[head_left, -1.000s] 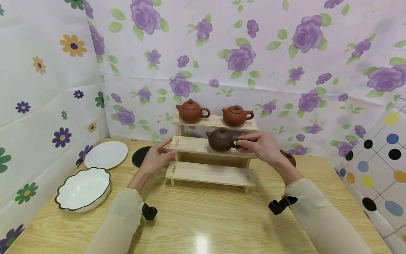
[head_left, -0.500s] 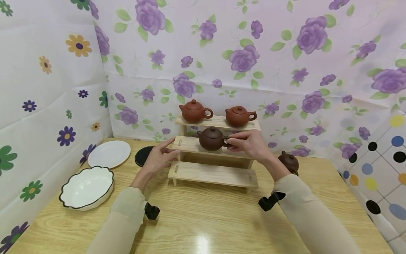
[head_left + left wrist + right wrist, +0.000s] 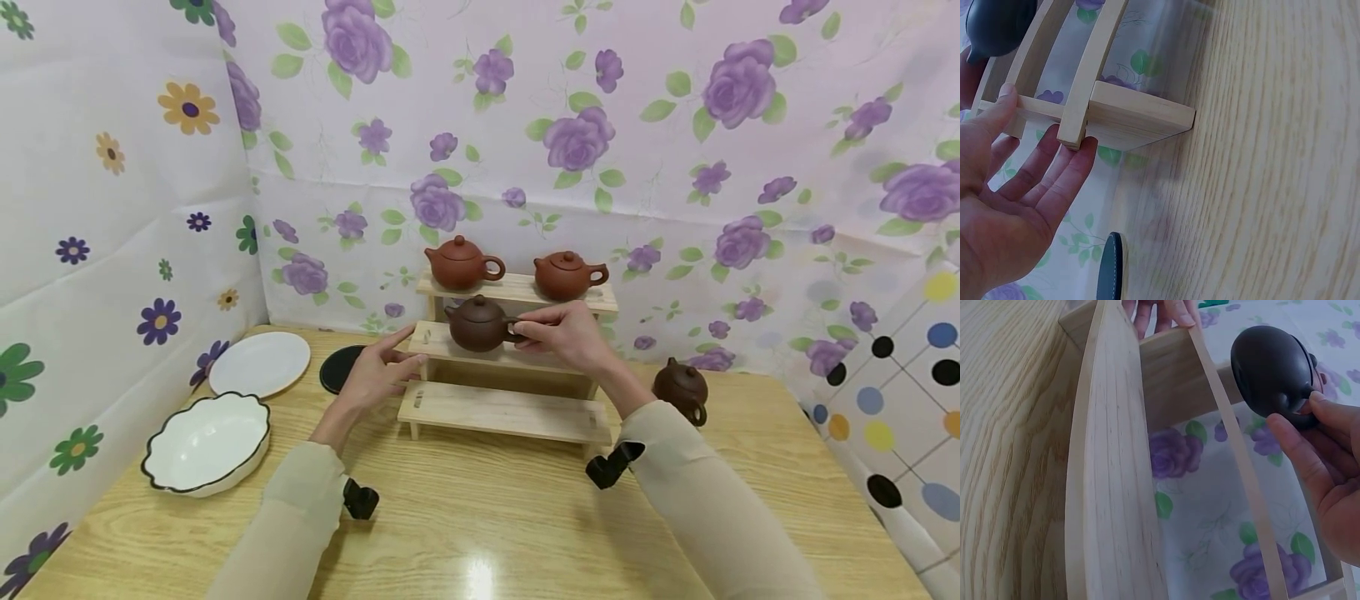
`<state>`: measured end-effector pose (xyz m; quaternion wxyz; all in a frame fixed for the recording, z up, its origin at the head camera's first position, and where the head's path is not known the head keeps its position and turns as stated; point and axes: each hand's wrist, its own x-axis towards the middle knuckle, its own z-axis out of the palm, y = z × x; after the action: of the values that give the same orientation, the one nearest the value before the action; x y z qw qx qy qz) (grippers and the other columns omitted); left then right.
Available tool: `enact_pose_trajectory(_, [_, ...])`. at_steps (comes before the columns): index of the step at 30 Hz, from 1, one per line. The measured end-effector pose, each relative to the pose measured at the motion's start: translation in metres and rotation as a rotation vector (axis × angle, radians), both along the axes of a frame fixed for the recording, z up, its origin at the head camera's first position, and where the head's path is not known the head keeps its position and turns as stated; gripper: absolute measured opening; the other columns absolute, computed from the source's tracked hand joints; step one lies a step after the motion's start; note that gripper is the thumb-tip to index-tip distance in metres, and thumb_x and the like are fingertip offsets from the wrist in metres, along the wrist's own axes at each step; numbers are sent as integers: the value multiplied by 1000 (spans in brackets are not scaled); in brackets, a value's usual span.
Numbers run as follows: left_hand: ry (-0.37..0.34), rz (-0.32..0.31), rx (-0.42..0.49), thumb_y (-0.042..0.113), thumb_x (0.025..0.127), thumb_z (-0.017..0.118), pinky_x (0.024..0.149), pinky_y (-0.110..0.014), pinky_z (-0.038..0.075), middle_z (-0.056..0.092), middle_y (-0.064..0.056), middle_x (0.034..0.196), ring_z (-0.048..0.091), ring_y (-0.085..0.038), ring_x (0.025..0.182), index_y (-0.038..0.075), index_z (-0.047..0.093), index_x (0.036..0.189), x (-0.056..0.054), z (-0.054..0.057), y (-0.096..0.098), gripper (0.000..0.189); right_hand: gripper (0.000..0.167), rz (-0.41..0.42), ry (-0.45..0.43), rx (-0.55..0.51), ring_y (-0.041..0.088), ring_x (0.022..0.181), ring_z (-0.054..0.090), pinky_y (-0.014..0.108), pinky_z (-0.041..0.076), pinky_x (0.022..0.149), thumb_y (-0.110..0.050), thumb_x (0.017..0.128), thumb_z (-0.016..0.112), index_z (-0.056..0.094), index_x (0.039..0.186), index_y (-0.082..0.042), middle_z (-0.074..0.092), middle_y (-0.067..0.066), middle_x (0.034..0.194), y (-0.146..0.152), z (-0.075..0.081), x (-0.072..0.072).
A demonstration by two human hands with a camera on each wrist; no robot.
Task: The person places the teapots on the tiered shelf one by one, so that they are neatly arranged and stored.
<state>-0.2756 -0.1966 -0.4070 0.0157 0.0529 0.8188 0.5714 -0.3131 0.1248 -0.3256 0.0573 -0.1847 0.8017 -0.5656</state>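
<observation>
A dark brown teapot (image 3: 478, 325) is held by its handle between the thumb and fingers of my right hand (image 3: 564, 335). It is over the left half of the middle tier of a wooden stepped stand (image 3: 502, 410); whether its base touches the board I cannot tell. With its thumb and fingers, my left hand (image 3: 371, 373) holds the left end of that tier; the left wrist view shows its fingertips (image 3: 1088, 145) against the wood. Two reddish-brown teapots occupy the top tier, one at its left (image 3: 457, 263) and one at its right (image 3: 566, 276).
Another dark teapot (image 3: 680, 388) stands on the table right of the stand. At the left are a white plate (image 3: 259, 364), a scalloped white bowl (image 3: 208, 442) with a dark rim, and a round black mat (image 3: 339, 368). Flowered cloth (image 3: 337, 250) hangs behind the stand.
My right hand has carried the dark teapot leftward along the middle tier, from its right half to its left. The left hand stays at the stand's end. The other dark teapot is now fully uncovered.
</observation>
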Motion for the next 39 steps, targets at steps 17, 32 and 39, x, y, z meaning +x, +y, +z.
enact_pose_trajectory(17, [7, -4, 6, 37, 106, 67, 89, -45, 62, 66, -23, 137, 75, -31, 108, 28, 34, 168, 1, 1, -1, 71, 23, 39, 28, 39, 21, 81, 81, 34, 65, 77, -11, 99, 76, 80, 117, 4, 79, 25, 108, -24, -5, -10])
enact_pose_trajectory(32, [-3, -1, 18, 39, 106, 68, 89, -48, 61, 66, -21, 138, 76, -27, 105, 30, 34, 167, 1, -1, 0, 71, 25, 75, -21, 20, 31, 91, 81, 38, 65, 82, -10, 101, 73, 78, 122, 4, 76, 27, 118, -35, -6, -16])
enact_pose_trajectory(39, [-2, 2, 18, 39, 105, 68, 89, -49, 61, 66, -21, 138, 76, -28, 106, 30, 34, 167, 2, -2, -1, 71, 25, 74, -31, 27, 30, 92, 81, 39, 64, 83, -9, 101, 73, 78, 121, 4, 76, 27, 118, -36, -7, -19])
